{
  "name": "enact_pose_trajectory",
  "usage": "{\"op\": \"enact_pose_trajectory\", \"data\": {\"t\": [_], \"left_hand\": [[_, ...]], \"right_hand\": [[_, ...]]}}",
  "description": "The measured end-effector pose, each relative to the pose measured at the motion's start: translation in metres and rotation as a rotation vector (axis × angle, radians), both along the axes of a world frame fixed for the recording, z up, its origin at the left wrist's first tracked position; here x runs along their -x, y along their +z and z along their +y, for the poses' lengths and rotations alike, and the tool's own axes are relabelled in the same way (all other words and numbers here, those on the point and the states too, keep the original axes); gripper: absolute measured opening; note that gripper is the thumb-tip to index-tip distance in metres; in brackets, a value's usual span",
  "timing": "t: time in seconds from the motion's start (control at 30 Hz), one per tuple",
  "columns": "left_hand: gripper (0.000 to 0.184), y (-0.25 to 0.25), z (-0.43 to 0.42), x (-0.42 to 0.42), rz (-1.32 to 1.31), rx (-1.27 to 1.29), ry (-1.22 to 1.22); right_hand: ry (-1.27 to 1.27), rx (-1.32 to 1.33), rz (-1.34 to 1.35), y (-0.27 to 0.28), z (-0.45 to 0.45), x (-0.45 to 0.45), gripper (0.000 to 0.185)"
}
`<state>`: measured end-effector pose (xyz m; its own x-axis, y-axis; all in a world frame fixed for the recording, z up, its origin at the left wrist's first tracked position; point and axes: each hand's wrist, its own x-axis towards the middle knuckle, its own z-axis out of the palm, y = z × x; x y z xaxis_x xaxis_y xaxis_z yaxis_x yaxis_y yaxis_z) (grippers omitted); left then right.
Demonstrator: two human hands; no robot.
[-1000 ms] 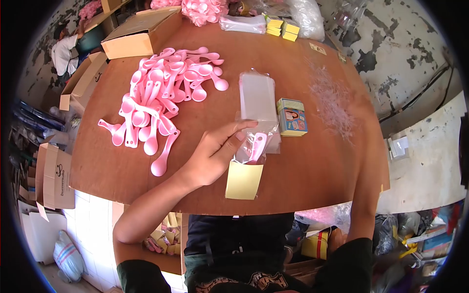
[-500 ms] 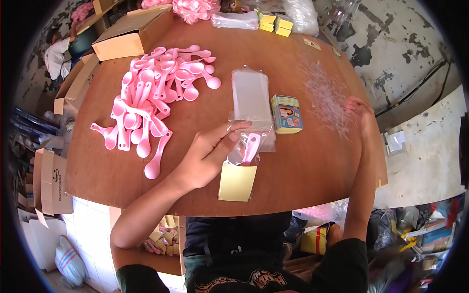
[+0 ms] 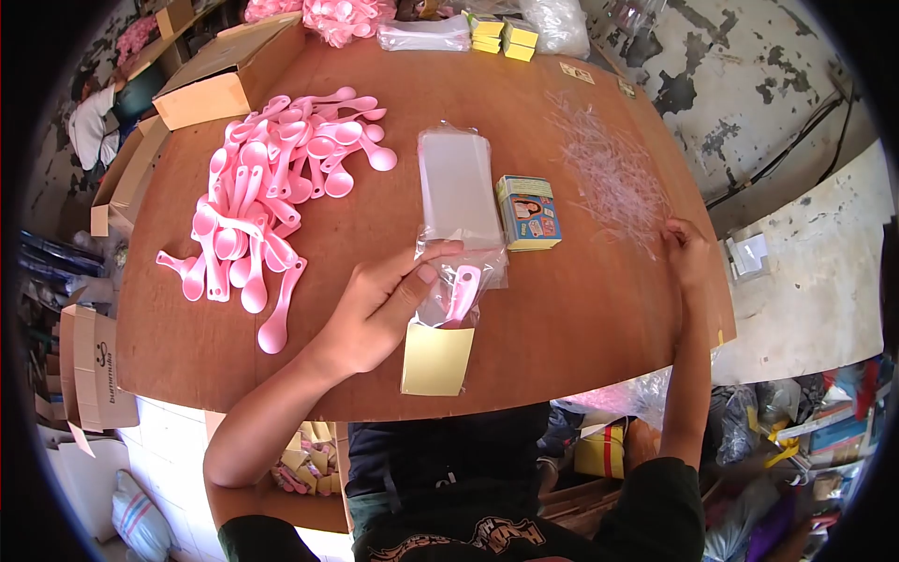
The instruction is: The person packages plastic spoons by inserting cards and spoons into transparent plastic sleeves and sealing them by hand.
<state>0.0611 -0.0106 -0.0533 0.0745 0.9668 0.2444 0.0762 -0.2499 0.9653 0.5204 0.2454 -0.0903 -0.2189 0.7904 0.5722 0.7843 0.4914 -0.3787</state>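
My left hand [image 3: 375, 304] is closed on a clear plastic bag [image 3: 434, 307], gripping it between thumb and fingers. Inside the bag are a pink measuring spoon [image 3: 464, 290], handle end showing, and a pale yellow card [image 3: 437, 360] that covers its lower part. Just beyond lies a stack of clear plastic bags [image 3: 457, 183], with a stack of printed cards [image 3: 530, 214] to its right. At the table's right edge, my right hand [image 3: 688, 251] has its fingers curled in beside a heap of thin clear plastic strips [image 3: 613, 178]. Whatever its fingertips may hold is too small to see.
A heap of pink measuring spoons [image 3: 262, 187] covers the table's left side. Behind it stands a cardboard box [image 3: 229, 70]. Packed pink spoons [image 3: 346, 21] and yellow card stacks [image 3: 503, 36] line the far edge. Another person [image 3: 94, 126] is at the far left.
My right hand has drawn nearer to me, away from the plastic strips, and its fingers have curled in. My left hand keeps its hold on the bag. The whole view has shifted slightly.
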Motion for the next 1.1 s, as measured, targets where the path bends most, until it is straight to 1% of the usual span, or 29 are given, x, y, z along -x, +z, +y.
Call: {"op": "enact_pose_trajectory", "data": {"t": [0.03,0.1,0.13,0.2,0.23,0.3,0.33,0.4,0.43,0.5,0.63,0.7,0.73,0.8,0.83,0.9,0.93,1.0,1.03,1.07,1.1], "left_hand": [[0.032,0.001,0.000,0.002,0.002,0.001,0.000],[0.031,0.005,0.001,0.006,0.084,0.021,-0.020],[0.031,0.006,0.001,0.006,0.084,0.020,-0.021],[0.031,0.008,0.000,0.005,0.068,0.037,-0.031],[0.031,0.008,0.000,0.005,0.067,0.038,-0.031],[0.031,0.007,0.000,0.004,0.050,0.045,-0.040],[0.031,0.005,0.000,0.003,0.050,0.046,-0.040],[0.031,0.001,0.001,0.000,-0.002,-0.002,-0.006],[0.031,0.000,0.001,-0.001,-0.003,-0.002,-0.006],[0.031,0.000,0.001,-0.001,-0.006,-0.017,-0.002],[0.031,0.010,-0.002,0.004,0.040,0.029,-0.052],[0.031,0.011,-0.002,0.004,0.002,0.067,-0.075],[0.031,0.008,0.000,0.003,0.002,0.065,-0.072],[0.032,-0.003,0.002,0.003,0.019,0.001,-0.014],[0.032,-0.003,0.002,0.002,0.020,0.002,-0.011],[0.032,-0.004,0.002,0.002,0.011,0.008,-0.012],[0.032,-0.003,0.002,0.003,0.012,0.008,-0.013],[0.032,-0.001,0.002,0.004,0.056,0.004,-0.017],[0.032,0.000,0.002,0.003,0.054,0.004,-0.021],[0.033,0.000,0.000,0.000,-0.018,0.010,-0.043],[0.033,0.001,0.000,-0.002,-0.087,0.013,-0.063]], "right_hand": [[0.000,0.001,0.002,-0.002,0.004,-0.004,0.014],[0.029,-0.075,-0.183,-0.006,0.010,-0.014,0.017],[0.027,-0.075,-0.183,-0.003,0.007,-0.011,0.017],[-0.067,0.067,-0.248,0.003,0.000,-0.005,0.018],[-0.067,0.068,-0.248,0.012,-0.009,0.002,0.018],[-0.059,0.266,-0.094,0.034,-0.026,0.015,0.021],[-0.060,0.268,-0.094,0.041,-0.027,0.014,0.021],[-0.006,0.361,0.056,0.050,-0.026,0.008,0.028],[-0.006,0.361,0.056,0.048,-0.021,0.003,0.028],[0.042,0.438,0.442,0.042,-0.013,-0.003,0.032],[0.083,0.390,0.421,0.050,-0.016,0.012,0.029],[0.121,0.374,0.325,0.058,-0.018,0.024,0.030],[0.125,0.373,0.324,0.066,-0.022,0.031,0.030],[0.273,0.462,0.374,0.088,-0.037,0.045,0.030],[0.275,0.464,0.374,0.101,-0.045,0.050,0.030],[0.619,0.569,0.634,0.121,-0.059,0.059,0.029],[0.618,0.569,0.635,0.122,-0.060,0.062,0.029],[1.157,0.581,0.813,0.123,-0.058,0.068,0.032],[1.232,0.786,0.879,0.118,-0.052,0.067,0.030],[1.221,0.787,0.879,0.101,-0.033,0.059,0.030],[0.559,0.638,0.329,0.079,-0.005,0.047,0.026]]}}
